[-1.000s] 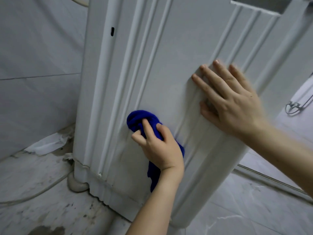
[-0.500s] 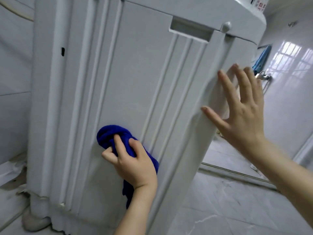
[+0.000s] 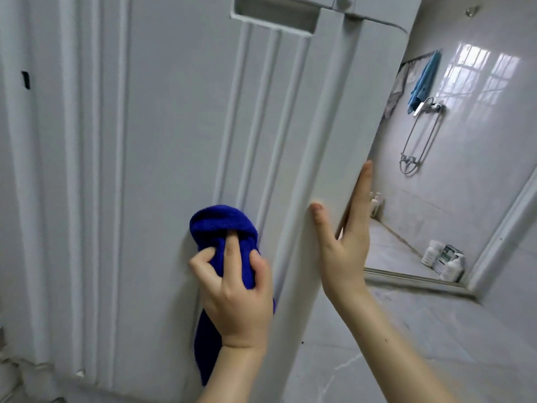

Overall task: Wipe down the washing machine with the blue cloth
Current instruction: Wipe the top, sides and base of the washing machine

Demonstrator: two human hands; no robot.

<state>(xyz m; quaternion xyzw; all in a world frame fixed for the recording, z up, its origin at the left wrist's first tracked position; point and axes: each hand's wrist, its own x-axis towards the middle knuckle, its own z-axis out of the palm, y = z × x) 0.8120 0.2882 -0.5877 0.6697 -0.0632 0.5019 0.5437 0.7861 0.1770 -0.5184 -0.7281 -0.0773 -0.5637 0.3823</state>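
The white washing machine (image 3: 162, 135) fills the left and middle of the head view, its ribbed side panel facing me. My left hand (image 3: 238, 292) grips a bunched dark blue cloth (image 3: 223, 225) and presses it against the panel beside the raised ribs; a tail of cloth hangs down below my wrist. My right hand (image 3: 345, 245) rests on the machine's right corner with straight fingers, thumb on the side panel and fingers wrapped round onto the hidden front face.
A recessed handle (image 3: 273, 17) sits near the panel's top. To the right a tiled bathroom opens, with a metal shower fitting (image 3: 421, 135), a hanging light blue towel (image 3: 424, 80), and white containers (image 3: 444, 257) on the floor by a threshold strip.
The view has swung up and closer to the panel. My left hand with the cloth has moved rightward toward the ribs. My right hand has slid from the flat panel to the machine's right corner.
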